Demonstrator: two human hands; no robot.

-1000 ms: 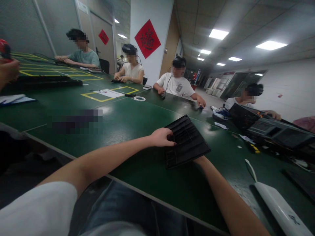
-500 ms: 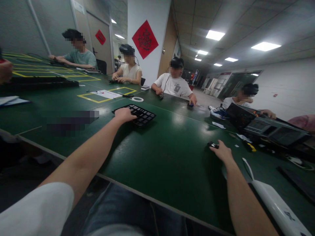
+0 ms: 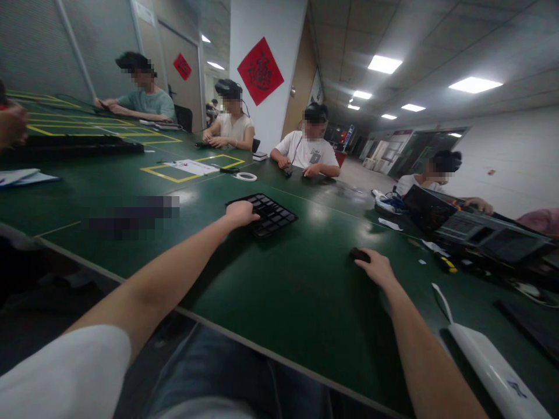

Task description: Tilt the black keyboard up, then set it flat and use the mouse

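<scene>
A black gridded tray (image 3: 267,213) lies flat on the green table (image 3: 279,291), out in front of me. My left hand (image 3: 241,213) rests on its near left edge with the fingers curled over the rim. My right hand (image 3: 376,269) is stretched out to the right, fingers closed around a small black object (image 3: 359,254) that touches the table.
Several people sit along the far side of the table, working with their hands. Black equipment and cables (image 3: 476,233) lie at the right. A long white device (image 3: 493,361) is near my right forearm. A tape ring (image 3: 247,176) and yellow-marked squares lie farther back.
The tray went from tilted up in both hands close to me to lying flat farther out. My right hand let go of it and now closes on a small black object.
</scene>
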